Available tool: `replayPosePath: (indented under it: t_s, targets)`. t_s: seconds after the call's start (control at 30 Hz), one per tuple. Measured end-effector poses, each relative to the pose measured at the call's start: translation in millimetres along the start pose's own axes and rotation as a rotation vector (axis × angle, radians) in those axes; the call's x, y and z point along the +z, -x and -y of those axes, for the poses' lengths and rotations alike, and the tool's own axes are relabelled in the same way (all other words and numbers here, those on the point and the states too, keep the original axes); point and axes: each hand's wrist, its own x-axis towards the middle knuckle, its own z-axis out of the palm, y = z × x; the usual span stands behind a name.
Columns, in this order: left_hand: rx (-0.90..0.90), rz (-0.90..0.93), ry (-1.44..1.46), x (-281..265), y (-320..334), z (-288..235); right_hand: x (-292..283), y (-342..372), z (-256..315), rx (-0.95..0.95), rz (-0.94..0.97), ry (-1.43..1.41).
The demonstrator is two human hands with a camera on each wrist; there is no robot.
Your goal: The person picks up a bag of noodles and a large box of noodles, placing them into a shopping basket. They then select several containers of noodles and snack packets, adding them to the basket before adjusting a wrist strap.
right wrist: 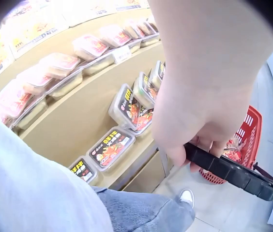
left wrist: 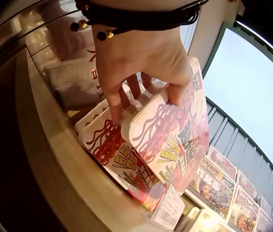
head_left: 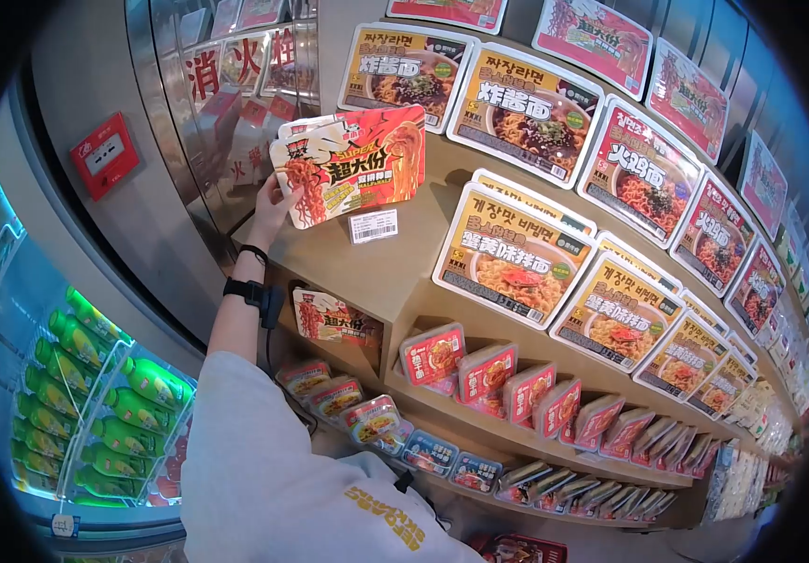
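Note:
In the head view my left hand (head_left: pixel 273 205) grips a red-and-white instant noodle box (head_left: pixel 367 161) by its left edge, at the top shelf's left end. The left wrist view has this hand (left wrist: pixel 141 63) with the thumb on the printed face and fingers behind the edge. A similar noodle box (left wrist: pixel 119 157) stands behind it, partly covered. A white price tag (head_left: pixel 373 226) sits at the shelf edge just below. Down at my side, my right hand (right wrist: pixel 199 116) holds the black handle (right wrist: pixel 233 174) of a red shopping basket (right wrist: pixel 252 133), which has red packages inside.
Large noodle boxes (head_left: pixel 517 249) line the curved shelf to the right. Lower tiers carry small packaged tubs (head_left: pixel 489 375). A cooler with green bottles (head_left: pixel 156 383) stands at left, near a red wall box (head_left: pixel 104 155).

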Motion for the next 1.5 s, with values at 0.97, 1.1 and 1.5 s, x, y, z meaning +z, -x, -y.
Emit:
replayPosePath:
  t_s: [0.97,1.1,1.5]
  targets:
    - [0.245,-0.408,-0.713,33,50,22,131,138,24,0.365,-0.040,-0.076]
    - [0.181,-0.367,-0.563,20,50,45,153,131,-11,0.315,-0.150,-0.037]
    - [-0.046,0.890,0.476,211,245,-96,129,204,-20,0.384,-0.298,-0.346]
